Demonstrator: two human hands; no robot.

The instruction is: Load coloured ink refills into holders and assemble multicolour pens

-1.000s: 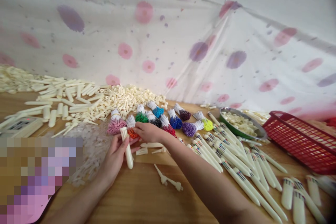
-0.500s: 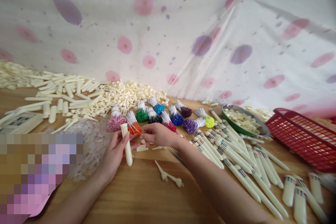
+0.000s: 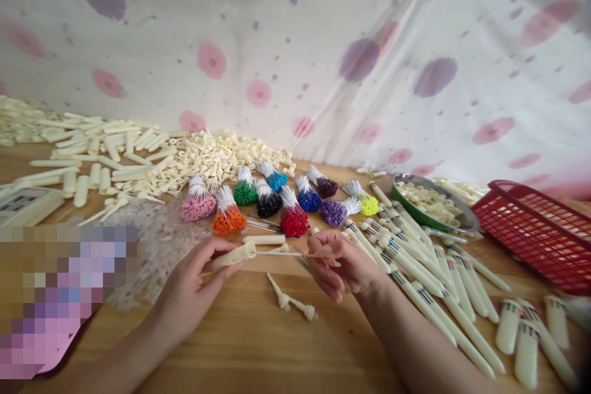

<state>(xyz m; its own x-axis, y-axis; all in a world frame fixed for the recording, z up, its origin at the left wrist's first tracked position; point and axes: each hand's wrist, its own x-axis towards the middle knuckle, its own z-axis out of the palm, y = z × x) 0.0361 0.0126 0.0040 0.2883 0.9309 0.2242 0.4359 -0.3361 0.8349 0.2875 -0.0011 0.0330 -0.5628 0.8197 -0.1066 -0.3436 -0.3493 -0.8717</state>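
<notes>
My left hand [image 3: 196,271] is closed around a cream pen barrel [image 3: 236,255], its open end turned to the right. Between the fingertips of my right hand [image 3: 339,261] is a thin pen refill [image 3: 281,253] with a white tube and an orange end; its white tip is at the mouth of the barrel. Behind the hands stand bundles of refills, among them orange [image 3: 228,217], red [image 3: 294,215] and pink [image 3: 197,200]. Another cream barrel [image 3: 264,239] lies just beyond. Two small cream cone-shaped parts [image 3: 290,301] lie on the wood in front.
Assembled multicolour pens [image 3: 420,271] spread over the right side. Behind them are a green-sided metal bowl [image 3: 397,197] of small parts and a red basket [image 3: 530,240]. Cream parts [image 3: 207,163] are heaped at the back left, with clear small pieces [image 3: 143,252] nearer. A blurred-out phone-like object [image 3: 69,320] lies left.
My right hand has moved right from near the orange bundle and now holds an orange refill out straight. My left hand has tipped the barrel from upright to nearly level, open end rightward.
</notes>
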